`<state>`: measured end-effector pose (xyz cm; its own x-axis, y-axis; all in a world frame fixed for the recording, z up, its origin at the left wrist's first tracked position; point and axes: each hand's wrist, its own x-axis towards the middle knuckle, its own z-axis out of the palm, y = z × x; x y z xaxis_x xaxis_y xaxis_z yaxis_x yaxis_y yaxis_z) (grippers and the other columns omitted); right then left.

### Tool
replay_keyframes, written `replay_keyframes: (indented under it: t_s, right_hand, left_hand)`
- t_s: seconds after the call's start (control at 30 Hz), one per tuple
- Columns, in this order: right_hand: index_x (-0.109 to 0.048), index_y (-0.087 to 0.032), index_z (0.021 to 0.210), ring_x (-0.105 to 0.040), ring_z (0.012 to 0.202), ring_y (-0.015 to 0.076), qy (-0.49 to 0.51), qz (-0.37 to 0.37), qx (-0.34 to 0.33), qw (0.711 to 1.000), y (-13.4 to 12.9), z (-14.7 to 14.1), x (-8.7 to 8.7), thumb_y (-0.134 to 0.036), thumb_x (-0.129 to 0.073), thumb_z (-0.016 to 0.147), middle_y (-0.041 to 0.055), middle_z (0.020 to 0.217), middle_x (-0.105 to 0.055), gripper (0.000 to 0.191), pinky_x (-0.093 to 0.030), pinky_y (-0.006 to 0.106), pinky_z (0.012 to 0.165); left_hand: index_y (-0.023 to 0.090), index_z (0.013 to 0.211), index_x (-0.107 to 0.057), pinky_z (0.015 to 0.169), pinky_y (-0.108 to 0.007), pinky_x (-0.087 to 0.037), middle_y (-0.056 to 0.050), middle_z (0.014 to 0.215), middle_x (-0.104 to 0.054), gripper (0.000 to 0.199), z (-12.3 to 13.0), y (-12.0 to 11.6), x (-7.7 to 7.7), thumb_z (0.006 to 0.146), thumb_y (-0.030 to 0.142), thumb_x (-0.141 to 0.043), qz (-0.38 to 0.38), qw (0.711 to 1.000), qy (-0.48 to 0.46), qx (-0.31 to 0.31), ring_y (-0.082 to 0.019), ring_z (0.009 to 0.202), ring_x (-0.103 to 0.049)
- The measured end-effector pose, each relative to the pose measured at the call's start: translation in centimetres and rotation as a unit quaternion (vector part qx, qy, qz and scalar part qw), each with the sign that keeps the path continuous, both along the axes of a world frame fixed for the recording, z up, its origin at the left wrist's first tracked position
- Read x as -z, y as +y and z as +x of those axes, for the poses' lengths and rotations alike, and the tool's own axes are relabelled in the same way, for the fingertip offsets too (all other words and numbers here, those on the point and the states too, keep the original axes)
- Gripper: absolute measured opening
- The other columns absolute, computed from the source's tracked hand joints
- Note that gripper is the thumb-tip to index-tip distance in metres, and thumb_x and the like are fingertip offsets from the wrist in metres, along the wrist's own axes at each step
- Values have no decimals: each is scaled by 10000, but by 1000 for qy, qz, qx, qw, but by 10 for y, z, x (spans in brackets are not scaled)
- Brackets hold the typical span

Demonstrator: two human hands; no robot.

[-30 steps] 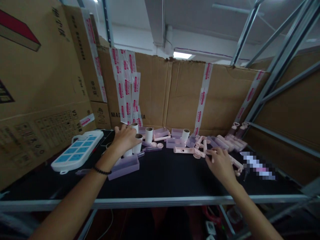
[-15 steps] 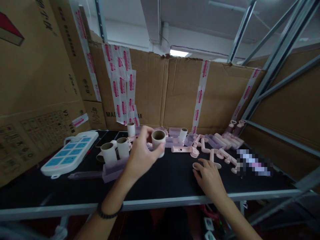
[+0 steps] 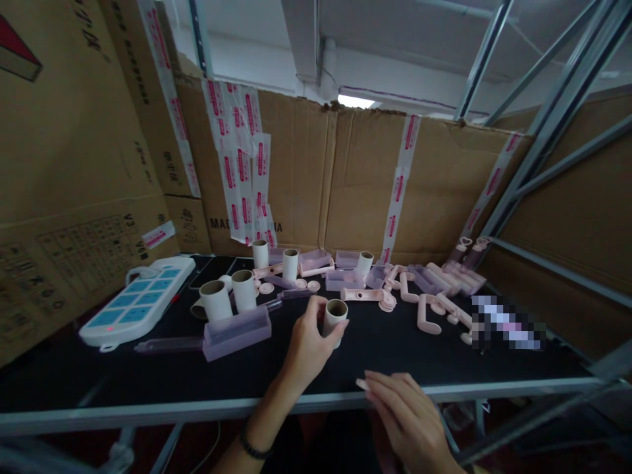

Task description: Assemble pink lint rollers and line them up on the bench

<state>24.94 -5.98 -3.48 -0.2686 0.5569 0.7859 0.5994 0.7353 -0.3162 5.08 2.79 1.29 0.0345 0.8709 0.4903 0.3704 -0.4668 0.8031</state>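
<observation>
A short cardboard tube (image 3: 336, 309), white outside and brown inside, is gripped upright between the thumb and fingers of my left hand (image 3: 309, 345), over the middle of the black tabletop. My right hand (image 3: 407, 411) is at the table's front edge, its fingers closed on a small pale pink disc (image 3: 363, 384); only its edge shows past the fingertips. Beyond the hands lie a pink tube-shaped part (image 3: 363, 295), a stack of pink discs (image 3: 388, 301) and a pink L-shaped piece (image 3: 427, 316).
More white tubes (image 3: 215, 303) stand at left by a lilac open box (image 3: 237, 336). A white power strip (image 3: 138, 303) lies further left. Lilac trays (image 3: 345, 281) and pink parts line the back, before a taped cardboard wall (image 3: 296, 164). A metal rail (image 3: 197, 416) edges the table.
My left hand has brought the tube right and lower. My right hand has picked up a pink disc from the table and drawn it back toward the front edge.
</observation>
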Motion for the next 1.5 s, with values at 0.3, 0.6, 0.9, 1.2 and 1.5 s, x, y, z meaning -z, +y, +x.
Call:
replay_keyframes:
  t_s: [0.3,0.6,0.9,1.2,1.5]
  right_hand:
    - [-795,-178,881,-680,789,229,301,-256,-20,918,98,-32,-85,-409,-667,880,55,811,-764,264,-529,340,740]
    - [-801,-186,810,-684,819,242,178,-221,-19,959,112,-46,-77,-356,-617,904,67,834,-771,268,-512,356,802]
    - [-796,-223,856,-689,750,217,55,-166,82,981,103,-59,-86,-246,-589,937,37,813,-772,223,-462,303,705]
    - [-776,-219,977,-717,906,249,32,-85,113,989,96,-59,-75,-273,-568,978,59,957,-787,214,-513,368,867]
    - [-717,-263,1246,-643,1228,224,69,-65,-3,996,80,-52,-54,-243,-545,992,47,1274,-713,308,-513,399,1072]
  left_hand:
    - [233,1022,-520,805,-293,-512,-17,955,-697,245,1,-3,-1,852,297,-684,13,1000,13,17,-192,888,-687]
    - [247,1076,-503,796,-292,-512,-31,993,-704,291,0,-3,4,850,279,-684,7,999,30,6,-205,893,-704]
    - [249,1119,-501,697,-281,-503,-38,978,-734,332,2,-2,6,836,245,-674,-3,994,104,-32,-246,883,-735]
    - [272,1332,-442,804,-322,-564,-65,1122,-735,486,0,-3,11,890,233,-641,43,993,108,-11,-254,994,-741]
    - [246,1291,-455,759,-305,-586,-72,1079,-739,413,1,-3,13,910,230,-614,60,990,122,-24,-243,935,-757]
